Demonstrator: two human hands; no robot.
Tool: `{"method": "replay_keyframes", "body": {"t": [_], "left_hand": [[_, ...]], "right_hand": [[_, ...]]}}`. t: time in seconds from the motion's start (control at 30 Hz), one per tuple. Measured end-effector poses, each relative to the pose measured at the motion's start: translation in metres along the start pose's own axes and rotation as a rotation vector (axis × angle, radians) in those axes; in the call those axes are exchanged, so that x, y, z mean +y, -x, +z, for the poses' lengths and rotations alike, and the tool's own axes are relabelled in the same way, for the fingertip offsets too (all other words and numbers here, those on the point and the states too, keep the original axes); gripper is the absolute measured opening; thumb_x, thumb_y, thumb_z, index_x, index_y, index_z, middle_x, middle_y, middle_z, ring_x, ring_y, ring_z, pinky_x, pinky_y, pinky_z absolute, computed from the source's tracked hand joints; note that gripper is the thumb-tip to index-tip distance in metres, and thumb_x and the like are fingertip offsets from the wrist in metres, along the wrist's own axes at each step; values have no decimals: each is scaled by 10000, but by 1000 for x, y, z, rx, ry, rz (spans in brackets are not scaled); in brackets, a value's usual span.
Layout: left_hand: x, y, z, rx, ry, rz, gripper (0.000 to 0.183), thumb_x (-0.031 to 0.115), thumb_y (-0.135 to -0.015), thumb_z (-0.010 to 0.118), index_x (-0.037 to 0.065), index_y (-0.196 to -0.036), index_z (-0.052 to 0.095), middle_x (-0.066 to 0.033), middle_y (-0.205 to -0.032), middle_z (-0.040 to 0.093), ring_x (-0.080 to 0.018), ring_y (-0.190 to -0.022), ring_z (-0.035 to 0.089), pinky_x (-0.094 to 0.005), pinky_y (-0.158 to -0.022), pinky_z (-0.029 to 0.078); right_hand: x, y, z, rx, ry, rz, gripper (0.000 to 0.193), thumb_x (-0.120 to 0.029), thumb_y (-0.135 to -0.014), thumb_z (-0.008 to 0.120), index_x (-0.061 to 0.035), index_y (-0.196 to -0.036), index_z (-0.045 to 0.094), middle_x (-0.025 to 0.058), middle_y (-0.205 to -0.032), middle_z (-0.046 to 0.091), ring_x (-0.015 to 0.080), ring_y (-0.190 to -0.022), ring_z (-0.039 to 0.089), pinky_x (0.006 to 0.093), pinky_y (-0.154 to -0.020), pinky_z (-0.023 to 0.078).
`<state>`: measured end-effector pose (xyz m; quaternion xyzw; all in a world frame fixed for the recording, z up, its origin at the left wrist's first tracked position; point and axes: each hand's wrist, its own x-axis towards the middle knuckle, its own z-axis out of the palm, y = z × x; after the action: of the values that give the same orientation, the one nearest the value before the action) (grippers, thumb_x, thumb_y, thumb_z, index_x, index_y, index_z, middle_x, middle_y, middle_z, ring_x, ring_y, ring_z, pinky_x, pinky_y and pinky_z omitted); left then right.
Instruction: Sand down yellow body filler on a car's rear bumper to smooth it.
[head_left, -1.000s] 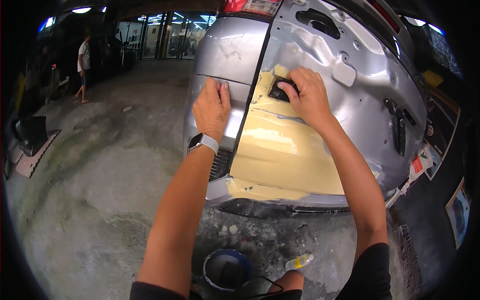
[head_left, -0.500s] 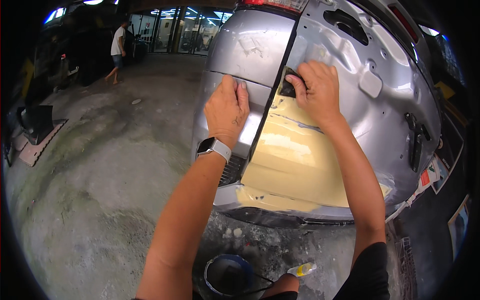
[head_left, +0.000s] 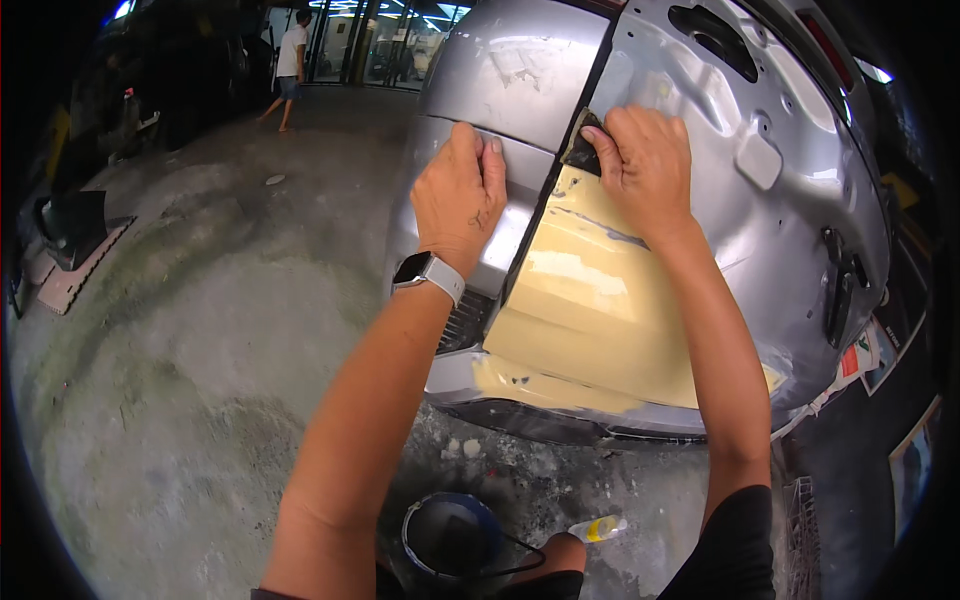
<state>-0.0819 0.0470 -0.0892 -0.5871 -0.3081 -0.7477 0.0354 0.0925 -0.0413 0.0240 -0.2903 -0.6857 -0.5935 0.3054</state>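
Observation:
My right hand (head_left: 652, 165) is closed on a folded dark sheet that looks like sandpaper (head_left: 582, 150). Thumb and fingers press it to the silver car panel (head_left: 765, 235), at the upper end of a smooth patch of yellow body filler (head_left: 600, 320), beside a dark vertical gap. Across that gap my left hand (head_left: 460, 190), with a watch (head_left: 425, 272) on its wrist, lies against the silver corner panel (head_left: 505, 70) just below a seam. Its fingers are curled with the thumb alongside; whatever they may hold is hidden.
A dark bucket (head_left: 455, 535) with a handle stands below the car near my knee, with a clear bottle (head_left: 600, 528) with a yellow label beside it. Far left, a dark panel piece (head_left: 75, 230) sits on a pink mat. A person (head_left: 290, 65) walks near glass doors.
The view has tilted slightly, so the car sits a little higher. Both hands keep nearly the same places on the panels. The person in the background has walked to the right.

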Motion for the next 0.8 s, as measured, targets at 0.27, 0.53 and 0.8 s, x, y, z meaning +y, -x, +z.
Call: {"method": "replay_keyframes", "body": {"t": [0.27,0.53,0.8], "left_hand": [[5,2,5,12,12,22,209,253,-1035,626,78,-959,538,-168,-820,674,-453,-738,653,-535,-662,509],[0,4,1,-12,2,-6,215,258,-1040,592,66,-978,517,-166,-821,668,-446,-750,658,-561,-654,504],[1,3,0,11,6,6,205,253,-1034,626,76,-970,545,-155,-816,684,-437,-737,667,-526,-661,520]], "right_hand": [[7,9,-5,-43,67,17,229,-202,-859,810,-116,-845,598,42,-775,552,270,-757,567,402,-709,372],[10,8,-12,-76,36,-28,218,-193,-876,794,-116,-845,592,51,-767,550,276,-767,576,409,-719,380],[7,-1,-9,-95,3,-58,257,-188,-861,803,-113,-826,560,53,-758,541,280,-762,573,412,-719,380]]}}
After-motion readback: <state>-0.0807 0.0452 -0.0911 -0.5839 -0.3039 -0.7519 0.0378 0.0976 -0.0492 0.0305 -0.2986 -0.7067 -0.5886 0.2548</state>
